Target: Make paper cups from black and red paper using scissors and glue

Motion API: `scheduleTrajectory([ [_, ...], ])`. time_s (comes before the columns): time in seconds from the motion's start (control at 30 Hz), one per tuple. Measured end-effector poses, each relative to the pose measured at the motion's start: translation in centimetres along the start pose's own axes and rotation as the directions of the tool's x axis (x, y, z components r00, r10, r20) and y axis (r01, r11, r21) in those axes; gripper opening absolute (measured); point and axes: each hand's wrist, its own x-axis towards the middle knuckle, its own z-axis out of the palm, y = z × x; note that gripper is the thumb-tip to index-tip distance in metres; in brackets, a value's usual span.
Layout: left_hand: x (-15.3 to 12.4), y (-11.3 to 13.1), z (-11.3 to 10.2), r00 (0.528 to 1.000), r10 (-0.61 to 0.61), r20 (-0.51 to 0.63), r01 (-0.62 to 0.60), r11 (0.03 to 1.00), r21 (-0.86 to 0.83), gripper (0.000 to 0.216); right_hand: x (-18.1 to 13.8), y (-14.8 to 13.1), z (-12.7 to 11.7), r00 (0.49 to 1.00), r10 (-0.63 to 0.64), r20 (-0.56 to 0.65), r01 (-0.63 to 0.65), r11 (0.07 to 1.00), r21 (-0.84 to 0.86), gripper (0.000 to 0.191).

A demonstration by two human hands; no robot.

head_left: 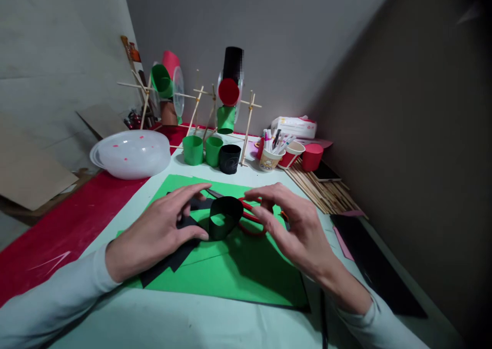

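A black paper ring point(217, 234) sits on the green sheets point(238, 282), and green shows through its middle. My left hand point(163, 223) is at the ring's left side, thumb and fingers spread, the thumb tip close to its lower edge; I cannot tell if it touches. Opposite it, my right hand point(294, 218) hovers with fingers curved and apart, holding nothing. Behind the ring lie scissors with red handles point(251, 231), partly hidden by the ring and my right fingers. Black paper strips point(184, 257) lie under and beside my left hand.
Behind stand green cups point(192, 150), a black cup point(229, 159) and a stick frame point(249, 126) bearing coloured tubes. A white plastic bowl point(132, 154) is left. To the right are a marker cup point(271, 159), wooden sticks point(319, 187) and a black sheet point(378, 267).
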Motion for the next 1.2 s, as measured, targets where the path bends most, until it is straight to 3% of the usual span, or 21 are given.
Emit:
scheduleTrajectory([
  [0.1, -0.1, -0.1, -0.9, 0.993, 0.019, -0.119, -0.029, 0.997, -0.075, 0.041, -0.3, -0.6, 0.7, 0.970, -0.173, 0.168, 0.178, 0.984, -0.013, 0.028],
  [0.17, -0.1, -0.1, -1.0, 0.977, 0.075, -0.198, -0.092, 0.993, -0.077, 0.022, -0.6, -0.8, 1.6, 0.944, -0.202, 0.259, 0.231, 0.969, -0.086, 0.028],
  [0.23, -0.1, 0.0, -0.6, 0.958, 0.141, -0.252, -0.160, 0.985, -0.057, 0.014, -0.8, -0.8, 2.4, 0.948, -0.195, 0.253, 0.231, 0.965, -0.122, 0.019],
  [0.33, -0.1, 0.1, 0.3, 0.940, 0.195, -0.280, -0.216, 0.975, -0.047, 0.015, -0.5, -0.4, 2.3, 0.973, -0.173, 0.152, 0.196, 0.969, -0.150, 0.014],
  [0.5, -0.4, -0.1, 1.3, 0.931, 0.266, -0.250, -0.285, 0.958, -0.043, 0.015, 2.0, 2.1, -0.3, 0.999, -0.042, 0.026, 0.047, 0.963, -0.266, 0.007],
  [0.63, -0.6, -0.3, 1.5, 0.905, 0.380, -0.192, -0.391, 0.920, -0.021, 0.019, 4.8, 5.1, -1.5, 0.994, 0.066, 0.083, -0.031, 0.930, -0.367, 0.011],
  [0.87, -1.0, -0.6, 1.6, 0.857, 0.509, -0.083, -0.504, 0.861, 0.072, 0.028, 7.5, 8.0, -0.5, 0.949, 0.174, 0.265, -0.035, 0.888, -0.458, 0.028],
  [1.0, -1.2, -0.8, 1.5, 0.860, 0.510, -0.028, -0.503, 0.856, 0.121, 0.029, 7.0, 7.3, -1.0, 0.959, 0.157, 0.237, -0.023, 0.875, -0.484, 0.025],
  [1.1, -1.3, -1.0, 1.6, 0.863, 0.505, -0.025, -0.495, 0.855, 0.156, 0.029, 5.0, 5.1, -1.3, 0.981, 0.085, 0.177, 0.007, 0.888, -0.461, 0.018],
  [1.2, -1.6, -1.1, 1.6, 0.860, 0.508, -0.047, -0.487, 0.845, 0.220, 0.027, 2.1, 2.5, -0.5, 0.981, -0.019, 0.195, 0.094, 0.920, -0.381, 0.018],
])
